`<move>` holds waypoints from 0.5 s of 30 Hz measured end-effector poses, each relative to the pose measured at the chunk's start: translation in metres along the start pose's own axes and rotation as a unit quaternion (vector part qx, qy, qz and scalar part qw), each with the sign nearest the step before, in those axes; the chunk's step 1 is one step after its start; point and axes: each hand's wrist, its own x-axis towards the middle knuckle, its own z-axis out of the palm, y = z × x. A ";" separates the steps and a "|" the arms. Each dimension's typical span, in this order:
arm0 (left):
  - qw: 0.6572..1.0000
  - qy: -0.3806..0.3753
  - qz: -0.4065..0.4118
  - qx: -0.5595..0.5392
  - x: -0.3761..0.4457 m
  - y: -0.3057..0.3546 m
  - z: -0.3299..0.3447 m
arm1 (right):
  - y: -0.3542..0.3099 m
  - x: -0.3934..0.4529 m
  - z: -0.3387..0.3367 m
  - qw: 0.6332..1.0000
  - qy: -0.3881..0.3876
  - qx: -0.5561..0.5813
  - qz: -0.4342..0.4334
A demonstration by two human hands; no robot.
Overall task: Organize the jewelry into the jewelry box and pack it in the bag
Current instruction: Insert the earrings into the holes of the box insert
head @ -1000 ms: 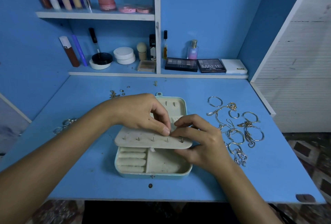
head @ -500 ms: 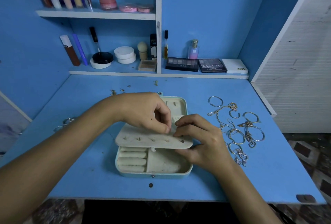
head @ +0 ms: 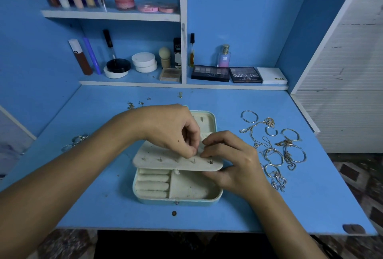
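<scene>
An open pale-blue jewelry box [head: 215, 197] sits mid-desk, with cream ring rolls at its left. A cream earring panel [head: 157, 160] is raised over it, with several stud posts poking through. My left hand [head: 172, 128] pinches at the panel's top edge, fingertips closed on something too small to make out. My right hand [head: 232, 161] grips the panel's right end, thumb underneath. A pile of silver bracelets and chains [head: 275, 144] lies to the right. Small earrings [head: 135, 104] lie behind the box, rings [head: 79, 138] at the far left. No bag is in view.
Shelves at the back hold makeup palettes [head: 228, 74], a perfume bottle [head: 224, 55], jars and tubes. A white slatted panel [head: 350, 84] bounds the desk's right side. A small dark bead [head: 174, 213] lies in front of the box.
My left fingers have curled tighter and shifted slightly along the panel's top edge toward my right fingers. The panel and box stay in place.
</scene>
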 end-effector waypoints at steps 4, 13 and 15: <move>1.000 -0.004 0.002 -0.001 0.000 0.001 0.000 | 0.000 0.000 0.000 1.000 -0.001 -0.006 -0.004; 1.000 -0.024 -0.005 -0.013 0.003 0.001 0.004 | 0.000 0.000 0.001 1.000 0.007 -0.018 -0.018; 1.000 -0.024 -0.004 -0.014 0.003 0.001 0.003 | 0.000 0.000 0.000 1.000 0.008 -0.020 -0.019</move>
